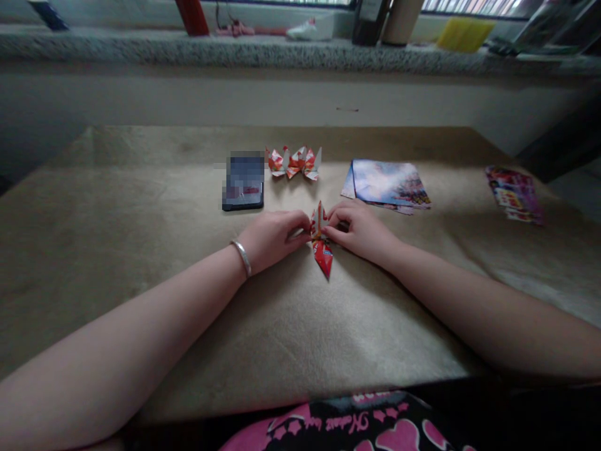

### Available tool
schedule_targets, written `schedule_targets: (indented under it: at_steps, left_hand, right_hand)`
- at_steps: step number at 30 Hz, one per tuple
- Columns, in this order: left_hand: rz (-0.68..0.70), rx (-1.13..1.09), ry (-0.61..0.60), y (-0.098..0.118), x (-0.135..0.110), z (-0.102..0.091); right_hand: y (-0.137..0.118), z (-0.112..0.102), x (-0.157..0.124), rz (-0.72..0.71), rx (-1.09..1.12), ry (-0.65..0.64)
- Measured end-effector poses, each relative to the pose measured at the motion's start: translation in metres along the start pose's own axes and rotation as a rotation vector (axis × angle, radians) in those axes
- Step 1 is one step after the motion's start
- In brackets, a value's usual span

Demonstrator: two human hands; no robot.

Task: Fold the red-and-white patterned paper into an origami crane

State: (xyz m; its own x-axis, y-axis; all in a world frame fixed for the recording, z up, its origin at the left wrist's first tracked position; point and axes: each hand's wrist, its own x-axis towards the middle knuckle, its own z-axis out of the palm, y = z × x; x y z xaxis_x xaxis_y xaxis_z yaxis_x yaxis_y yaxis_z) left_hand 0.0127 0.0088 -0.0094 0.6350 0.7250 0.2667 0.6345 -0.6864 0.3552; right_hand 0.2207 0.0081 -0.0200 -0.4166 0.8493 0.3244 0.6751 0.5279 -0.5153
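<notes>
Between my two hands is a piece of folded origami paper (323,255), red with white and patterned parts, narrow and pointed at both ends. My left hand (275,235) pinches its left edge, thumb and fingers closed together; a silver bangle (241,258) circles that wrist. From the other side, my right hand (359,227) grips the right edge with its fingertips. Just beyond my hands stand finished-looking red and white paper cranes (295,164), close together. The fingertips partly cover the middle of the folded paper.
A dark phone (244,181), partly pixelated, lies left of the cranes. Right of them is a stack of printed paper sheets (389,183); farther right lie colourful cards or packets (514,195). Bottles and a yellow object (464,34) stand on the stone windowsill (141,53) behind the table.
</notes>
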Motion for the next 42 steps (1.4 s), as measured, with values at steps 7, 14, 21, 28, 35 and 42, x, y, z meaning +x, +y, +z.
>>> schedule_targets:
  at_steps: [7,14,21,28,35,42]
  left_hand:
    - [0.289,0.02,-0.071,-0.01,-0.002,-0.005]
    - [0.29,0.068,-0.045,-0.011,-0.003,-0.002]
    - [0.289,0.148,-0.038,-0.009,-0.003,-0.001]
    - [0.322,0.183,-0.031,-0.009,-0.002,0.002]
    - [0.304,0.222,-0.046,-0.005,-0.004,0.0]
    - [0.329,0.334,-0.025,-0.001,-0.005,-0.004]
  right_hand:
    - [0.002,0.001,0.001,0.041,-0.068,0.003]
    - [0.002,0.003,0.001,0.051,-0.108,0.02]
    - [-0.001,0.001,-0.002,0.066,-0.16,0.04]
    - [-0.008,-0.003,-0.008,-0.08,-0.318,0.014]
    - [-0.006,-0.005,-0.009,-0.125,-0.393,0.016]
    - [-0.001,-0.006,-0.007,-0.118,-0.25,-0.007]
